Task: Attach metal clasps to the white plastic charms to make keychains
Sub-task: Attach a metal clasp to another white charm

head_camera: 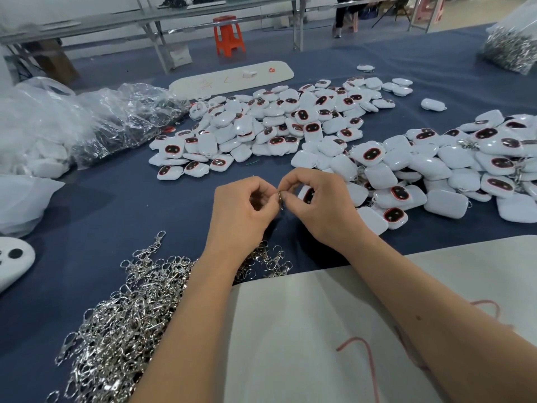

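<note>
**Clasp going on, both hands busy mid-desk**

Starting nearest: a pale sheet [363,330] with red scribbles is lying under the forearms on the near right, and a big tangle of loose metal clasps [125,315] is sitting just left of the left forearm, spilling under the wrist.

A bit farther in, the two hands are meeting over the blue desk [116,210]. The left hand [247,210] is curling its fingers and pinching a single clasp [280,199] at the fingertips. The right hand [322,205] is curled too, pinching the same spot from the other side, with a white charm [307,195] tucked under its fingers, dark face peeking out. So the charm is lying right of the clasp, touching or nearly so, and the clasp's long axis is hanging roughly near-to-far, a little downward. I can't tell whether the ring is already through the charm's loop; it's too small and the fingers are hiding it. My guess is the joining is happening right at that pinch point, with the right hand the one feeding the charm in.

Beyond the right hand, a pile of charms with clasps [436,175] is building up. Farther back, the heap of bare charms [276,120] is waiting mid-desk, with crinkled plastic bags [96,120] off to the far left.
</note>
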Available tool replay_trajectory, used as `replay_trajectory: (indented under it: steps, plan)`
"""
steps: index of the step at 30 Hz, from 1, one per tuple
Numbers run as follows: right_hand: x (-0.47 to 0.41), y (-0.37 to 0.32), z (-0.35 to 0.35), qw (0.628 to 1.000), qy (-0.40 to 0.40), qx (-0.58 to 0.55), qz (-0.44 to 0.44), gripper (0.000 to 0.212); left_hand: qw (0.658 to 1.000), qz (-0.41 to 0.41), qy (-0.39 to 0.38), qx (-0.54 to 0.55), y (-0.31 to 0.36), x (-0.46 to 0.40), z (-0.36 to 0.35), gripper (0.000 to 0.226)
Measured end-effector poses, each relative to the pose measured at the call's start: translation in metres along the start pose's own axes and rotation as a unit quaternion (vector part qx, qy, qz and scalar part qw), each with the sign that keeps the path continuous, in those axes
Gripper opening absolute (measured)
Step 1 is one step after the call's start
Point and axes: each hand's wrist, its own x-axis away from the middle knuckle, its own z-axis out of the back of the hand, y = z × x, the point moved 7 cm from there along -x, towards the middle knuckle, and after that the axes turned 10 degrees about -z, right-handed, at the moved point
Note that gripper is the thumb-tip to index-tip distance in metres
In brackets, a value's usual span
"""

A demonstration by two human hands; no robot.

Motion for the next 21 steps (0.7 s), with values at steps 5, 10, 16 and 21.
replay_trajectory:
  steps: [5, 10, 16, 21]
  plan:
    - [0.001, 0.000, 0.002, 1.000, 0.013, -0.007, 0.004, 0.013, 1.000, 0.002, 0.011, 0.002, -0.002, 0.000, -0.001, 0.019]
    - [0.001, -0.001, 0.004, 1.000, 0.029, -0.005, -0.003, 0.011, 0.999, -0.052, 0.008, -0.011, 0.005, -0.001, 0.002, 0.018]
    - [-0.003, 0.005, 0.003, 0.996, -0.009, -0.067, -0.050, 0.011, 0.994, -0.104, 0.028, 0.010, 0.015, 0.000, 0.006, 0.013]
    - [-0.002, 0.004, 0.009, 0.994, -0.001, -0.100, -0.044, 0.011, 0.993, -0.111, 0.023, 0.013, 0.016, 0.000, 0.006, 0.015]
